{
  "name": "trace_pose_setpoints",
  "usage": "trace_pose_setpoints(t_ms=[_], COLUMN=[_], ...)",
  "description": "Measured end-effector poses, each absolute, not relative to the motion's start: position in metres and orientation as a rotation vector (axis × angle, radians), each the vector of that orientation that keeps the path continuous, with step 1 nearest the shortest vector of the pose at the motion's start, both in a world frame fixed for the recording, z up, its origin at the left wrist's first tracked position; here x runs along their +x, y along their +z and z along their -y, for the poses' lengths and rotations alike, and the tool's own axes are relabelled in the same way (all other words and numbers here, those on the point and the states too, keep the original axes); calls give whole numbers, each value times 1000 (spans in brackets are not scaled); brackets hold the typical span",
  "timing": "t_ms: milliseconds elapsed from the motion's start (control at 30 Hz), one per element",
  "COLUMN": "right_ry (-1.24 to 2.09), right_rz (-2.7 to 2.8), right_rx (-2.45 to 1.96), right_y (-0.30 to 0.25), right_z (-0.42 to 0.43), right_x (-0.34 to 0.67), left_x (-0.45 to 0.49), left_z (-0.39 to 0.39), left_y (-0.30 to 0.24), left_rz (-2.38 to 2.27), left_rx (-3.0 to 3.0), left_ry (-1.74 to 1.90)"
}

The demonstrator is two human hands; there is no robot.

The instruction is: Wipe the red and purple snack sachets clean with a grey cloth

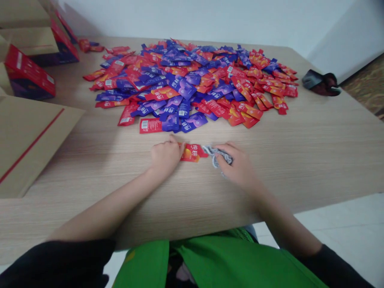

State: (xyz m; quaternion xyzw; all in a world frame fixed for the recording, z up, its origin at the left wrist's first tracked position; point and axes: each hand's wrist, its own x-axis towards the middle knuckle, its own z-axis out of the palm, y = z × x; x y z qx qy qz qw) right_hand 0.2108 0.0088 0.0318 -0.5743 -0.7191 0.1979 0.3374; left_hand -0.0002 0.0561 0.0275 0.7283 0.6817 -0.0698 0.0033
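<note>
A single red and orange sachet (193,153) lies flat on the wooden table (300,160) in front of me. My left hand (165,157) presses down on its left end with curled fingers. My right hand (237,165) sits just right of the sachet, closed around a crumpled grey and white cloth (214,154) that touches the sachet's right end. Behind them spreads a large pile of red and purple sachets (192,80).
Red and purple cartons (28,74) and brown cardboard boxes (27,136) stand at the left. A dark object (321,82) lies near the table's right edge. My green apron (210,260) shows at the bottom.
</note>
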Motion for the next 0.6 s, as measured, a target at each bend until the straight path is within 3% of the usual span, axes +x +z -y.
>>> trace_pose_setpoints(t_ms=[267,433,600], right_ry=[201,385,388], right_rz=[2243,1923,1675], right_rx=[-1642,-1621,-1589], right_y=[10,4,13], right_z=[-26,-31,-37], right_x=[178,200,214], left_x=[-4,-30,-46], left_z=[-56,-69,-78], left_y=[28,39,41], left_rz=[-2110,-1816,-1394], left_rx=[2274,2287,2347], left_ry=[-192,-272,-68])
